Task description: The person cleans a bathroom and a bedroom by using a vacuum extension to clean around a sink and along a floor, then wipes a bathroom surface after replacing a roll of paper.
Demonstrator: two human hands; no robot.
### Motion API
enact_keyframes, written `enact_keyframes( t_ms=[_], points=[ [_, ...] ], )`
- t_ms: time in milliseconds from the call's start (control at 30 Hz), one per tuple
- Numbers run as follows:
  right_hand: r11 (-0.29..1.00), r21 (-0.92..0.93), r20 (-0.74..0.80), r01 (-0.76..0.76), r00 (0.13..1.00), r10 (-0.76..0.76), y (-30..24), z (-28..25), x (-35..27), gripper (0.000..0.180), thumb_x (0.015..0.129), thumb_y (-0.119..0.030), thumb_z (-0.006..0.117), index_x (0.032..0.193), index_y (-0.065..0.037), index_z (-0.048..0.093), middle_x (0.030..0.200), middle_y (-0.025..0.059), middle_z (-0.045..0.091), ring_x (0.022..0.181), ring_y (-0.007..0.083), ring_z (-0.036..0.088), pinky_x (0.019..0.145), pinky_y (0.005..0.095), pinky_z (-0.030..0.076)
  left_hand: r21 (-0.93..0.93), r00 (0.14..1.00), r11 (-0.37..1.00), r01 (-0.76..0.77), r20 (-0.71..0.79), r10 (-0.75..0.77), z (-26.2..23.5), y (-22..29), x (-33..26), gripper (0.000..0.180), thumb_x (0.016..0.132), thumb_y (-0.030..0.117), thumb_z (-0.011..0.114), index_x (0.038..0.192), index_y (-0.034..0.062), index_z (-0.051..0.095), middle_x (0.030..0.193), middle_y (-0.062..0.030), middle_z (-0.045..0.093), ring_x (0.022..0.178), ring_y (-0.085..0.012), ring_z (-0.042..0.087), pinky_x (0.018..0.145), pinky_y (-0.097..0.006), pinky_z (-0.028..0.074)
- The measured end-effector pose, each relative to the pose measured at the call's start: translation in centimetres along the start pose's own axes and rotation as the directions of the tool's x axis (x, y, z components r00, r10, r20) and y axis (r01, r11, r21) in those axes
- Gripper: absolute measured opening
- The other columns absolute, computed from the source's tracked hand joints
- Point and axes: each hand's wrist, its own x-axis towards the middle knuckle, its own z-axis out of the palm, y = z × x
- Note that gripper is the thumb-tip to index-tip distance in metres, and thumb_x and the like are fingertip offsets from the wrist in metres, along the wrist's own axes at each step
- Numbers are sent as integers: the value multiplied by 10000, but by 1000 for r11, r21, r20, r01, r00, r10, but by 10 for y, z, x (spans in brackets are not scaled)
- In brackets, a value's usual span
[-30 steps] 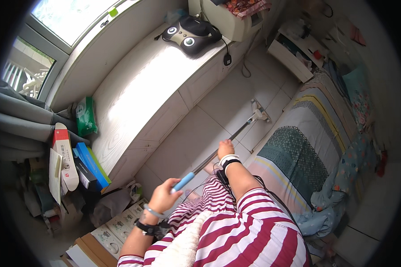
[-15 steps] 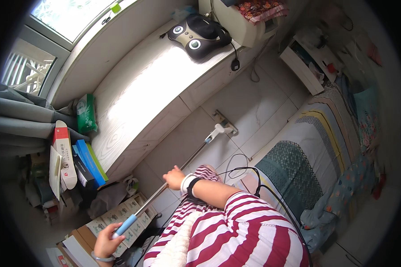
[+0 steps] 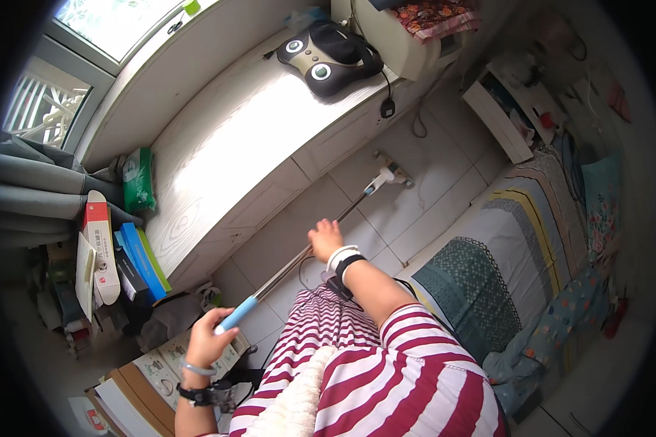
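A mop (image 3: 286, 268) with a thin metal pole runs slantwise from lower left to upper right. My left hand (image 3: 210, 338) is closed around the end of its light blue grip (image 3: 237, 313). Further along, my right hand (image 3: 326, 239) is wrapped around the bare pole, about midway to the head. The flat mop head (image 3: 405, 179) rests on the tiled floor (image 3: 350, 237), joined to the pole by a white swivel piece (image 3: 383, 177). Which part of the head's underside meets the tiles is hidden.
A long pale wood cabinet (image 3: 229, 131) borders the floor on the left, bearing a black cushion with two round discs (image 3: 328, 62) and a green packet (image 3: 139, 182). A bed (image 3: 539, 237) lies to the right. A white drawer unit (image 3: 498, 120) stands beyond; boxes (image 3: 103, 255) fill the left.
The mop head has slid forward and to the right over the tiles. Both my hands have moved up and rightward with the pole, still gripping it.
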Motion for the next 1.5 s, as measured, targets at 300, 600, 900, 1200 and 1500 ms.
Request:
enact_keyframes(
  t_ms=[300,600,900,1200,1500],
  points=[
    [859,192,-137,-474,854,502,107,-28,21,597,802,-78,476,1354,-48,250,1427,169,208,1318,288,224,1051,375,254,44,970,983,-178,176,168,127,60,138,391,783,191,631,1119,36,505,923,-179,618,830,-286,606,721,-354,464],
    [986,-159,254,50,967,-8,-42,7,-8,574,836,-151,340,1354,50,198,1425,247,138,1345,347,91,1089,435,42,114,995,990,86,37,-91,17,-12,7,358,779,195,614,1105,77,528,932,-175,619,860,-329,598,743,-376,466],
    [557,519,484,648,314,-817,-221,52,-108,563,784,-189,546,1296,-53,353,1241,232,448,1219,339,375,1061,431,197,-61,805,856,514,-310,-506,-19,-14,-266,373,656,57,691,1009,-12,595,865,-128,650,786,-136,600,714,-257,458],
    [620,377,424,688,468,-776,-219,47,-113,189,728,-230,585,807,-59,600,820,146,616,826,336,579,775,423,424,-107,894,908,405,-161,-418,-29,-29,-253,504,593,128,766,1045,-3,585,937,-147,643,838,-201,627,762,-278,460],
    [878,145,172,456,862,-476,-170,73,-67,131,682,-64,569,801,-33,616,856,165,571,907,336,525,974,441,312,222,954,954,202,-265,-140,-19,-69,-161,329,687,185,671,998,106,602,733,-146,619,695,-322,600,628,-389,472]
  ],
)
